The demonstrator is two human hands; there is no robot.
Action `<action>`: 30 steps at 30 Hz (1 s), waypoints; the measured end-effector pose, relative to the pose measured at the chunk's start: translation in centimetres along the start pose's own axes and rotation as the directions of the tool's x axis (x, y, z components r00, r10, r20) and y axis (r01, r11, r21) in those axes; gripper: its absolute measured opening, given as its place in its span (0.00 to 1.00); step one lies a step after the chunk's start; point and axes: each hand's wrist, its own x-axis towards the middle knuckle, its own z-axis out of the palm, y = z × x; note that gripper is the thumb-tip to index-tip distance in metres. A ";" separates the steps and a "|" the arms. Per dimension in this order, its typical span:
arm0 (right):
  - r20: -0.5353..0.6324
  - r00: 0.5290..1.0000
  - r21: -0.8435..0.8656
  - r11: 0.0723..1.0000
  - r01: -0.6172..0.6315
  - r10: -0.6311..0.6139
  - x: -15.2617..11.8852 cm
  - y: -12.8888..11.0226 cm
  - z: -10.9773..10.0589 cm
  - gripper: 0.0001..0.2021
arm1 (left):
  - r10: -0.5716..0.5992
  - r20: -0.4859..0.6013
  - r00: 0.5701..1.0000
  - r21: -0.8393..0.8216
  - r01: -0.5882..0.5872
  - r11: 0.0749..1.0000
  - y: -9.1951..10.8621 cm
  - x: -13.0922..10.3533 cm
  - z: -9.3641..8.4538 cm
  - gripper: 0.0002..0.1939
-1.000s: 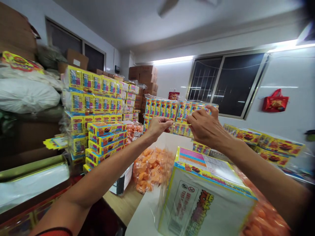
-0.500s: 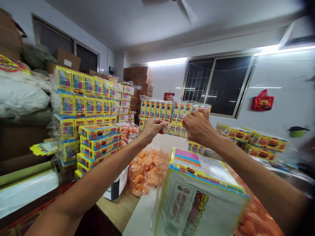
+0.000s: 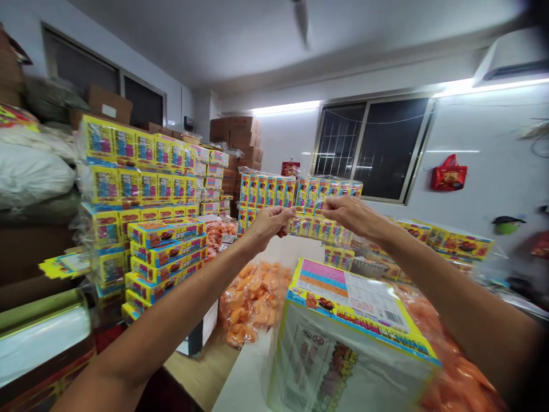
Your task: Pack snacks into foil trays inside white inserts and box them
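Note:
My left hand [image 3: 272, 222] is raised in front of the stacked packs, thumb and fingers pinched together. Level with it, to the right, my right hand [image 3: 345, 210] is closed too, its fingertips pointing left. A small gap separates the two hands. Whatever they pinch is too thin or clear to make out. Below them stands a large printed carton [image 3: 355, 337] with a yellow, blue and pink top and a pale side. Clear plastic film [image 3: 277, 343] shows along the carton's left side.
Wrapped yellow packs [image 3: 141, 186] form a tall stack on the left, with loose boxes [image 3: 167, 257] before it. More packs [image 3: 268, 191] stand behind my hands. Bags of orange pieces [image 3: 251, 300] lie left of the carton, others [image 3: 463, 360] on its right.
My right hand has turned so its fingers point more to the left, and the gap between my hands is slightly wider. The view has shifted a little to the right.

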 end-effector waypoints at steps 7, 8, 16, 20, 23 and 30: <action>-0.006 0.997 -0.243 0.967 0.073 -0.077 0.1 0.4 0.6 0.15 | 0.388 0.234 0.892 0.636 -0.442 0.633 0.7 0.2 -0.6 0.20; -0.001 0.996 -0.261 0.962 0.081 -0.084 0.1 0.4 0.6 0.15 | 0.440 0.267 0.858 0.674 -0.492 0.551 0.7 0.3 -0.4 0.18; -0.007 0.994 -0.313 0.945 0.099 -0.107 -0.2 0.4 0.2 0.16 | 0.545 0.367 0.754 0.734 -0.594 0.329 0.7 2.0 1.3 0.06; 0.012 0.994 -0.306 0.946 0.106 -0.107 -0.4 0.4 -0.1 0.16 | 0.466 0.391 0.793 0.623 -0.601 0.500 1.7 2.7 1.1 0.09; 0.053 0.986 -0.287 0.944 0.165 -0.156 -0.3 0.6 -0.2 0.16 | 0.361 0.399 0.843 0.589 -0.537 0.604 2.9 3.0 1.1 0.11; 0.094 0.968 -0.173 0.953 0.247 -0.234 0.4 1.1 -0.6 0.16 | 0.090 0.192 0.977 0.482 -0.174 0.859 3.9 4.5 1.7 0.16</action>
